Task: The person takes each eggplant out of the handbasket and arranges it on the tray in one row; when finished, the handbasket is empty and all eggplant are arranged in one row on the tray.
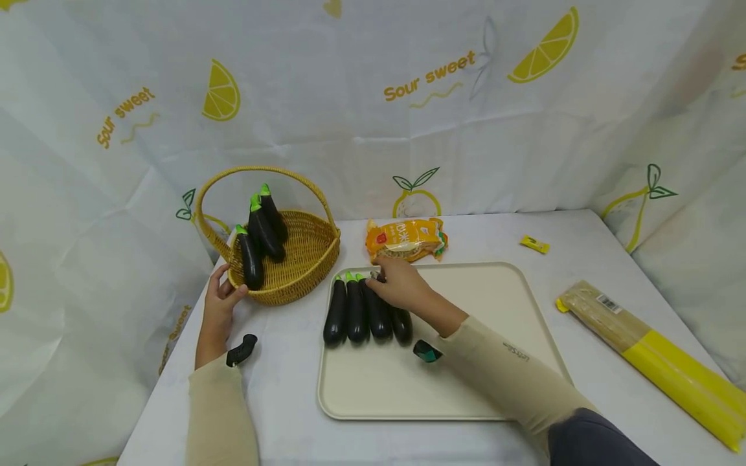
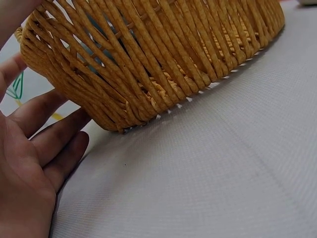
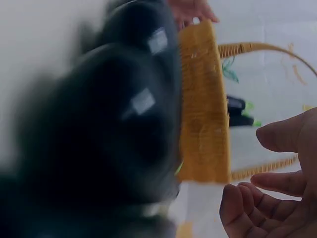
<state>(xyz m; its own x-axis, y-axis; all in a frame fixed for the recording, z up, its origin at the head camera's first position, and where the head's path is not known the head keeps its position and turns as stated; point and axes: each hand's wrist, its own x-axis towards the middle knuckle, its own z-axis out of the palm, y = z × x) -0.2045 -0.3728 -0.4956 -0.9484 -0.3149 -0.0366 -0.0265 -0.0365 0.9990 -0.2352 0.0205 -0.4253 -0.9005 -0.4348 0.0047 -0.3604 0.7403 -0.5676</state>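
A wicker basket [image 1: 309,249] with a tall handle stands at the back left and holds three eggplants [image 1: 252,262] with green stem ends. My left hand [image 1: 218,314] holds the basket's left side; in the left wrist view, its fingers lie along the woven wall [image 2: 163,54]. Several more eggplants [image 1: 336,317] lie in a row on the left part of a cream tray [image 1: 454,391]. Over their stem ends hovers my right hand [image 1: 405,285], partly hiding the rightmost one. In the right wrist view, its thumb and fingers stand apart with nothing between them.
An orange snack bag [image 1: 405,239] lies behind the tray. A small yellow packet [image 1: 534,244] sits at the back right. Along the right side lies a long yellow noodle pack [image 1: 658,362]. Printed white cloth [image 1: 350,77] hangs behind the table.
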